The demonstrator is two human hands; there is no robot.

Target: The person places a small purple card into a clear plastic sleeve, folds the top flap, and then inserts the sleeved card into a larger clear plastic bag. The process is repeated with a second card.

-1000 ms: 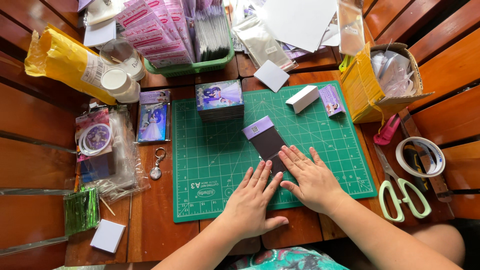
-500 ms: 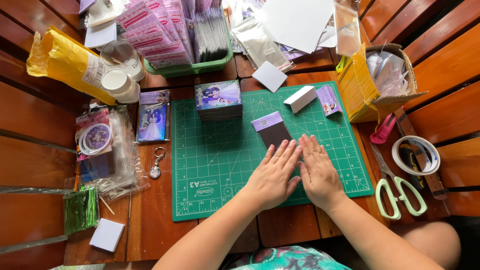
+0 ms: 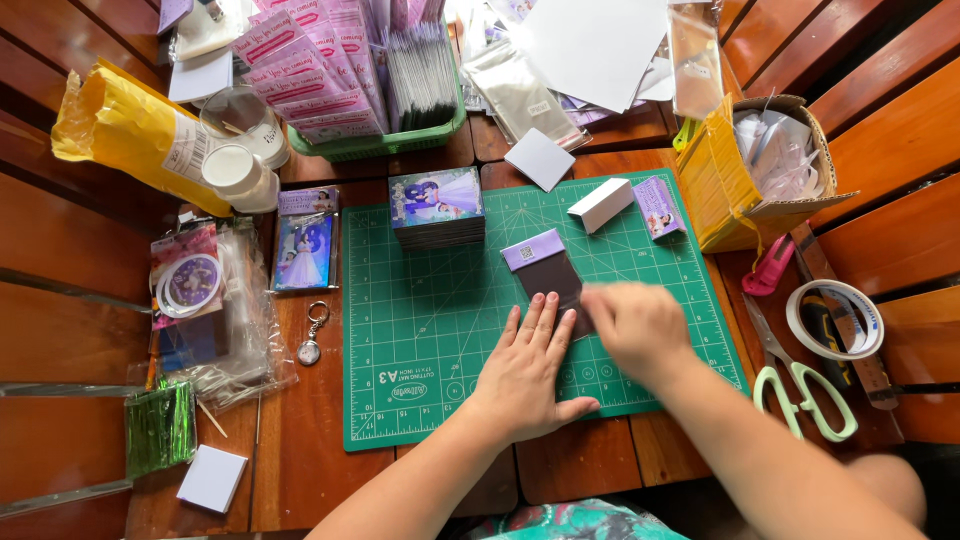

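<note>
Hands meet at the near end of a dark sleeved card [image 3: 545, 272] on the green cutting mat [image 3: 430, 330]. Left hand [image 3: 525, 370] lies flat, fingers spread, touching its edge. Right hand [image 3: 635, 325] is blurred; its grip cannot be told.

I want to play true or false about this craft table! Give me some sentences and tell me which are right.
1. Both hands are on the green mat. True.
2. The left hand lies flat on a small dark packet. True.
3. The scissors are left of the mat. False: they lie right of it.
4. The right hand holds the keyring. False: the keyring lies alone, left of the mat.
5. The tape roll sits right of the mat. True.
</note>
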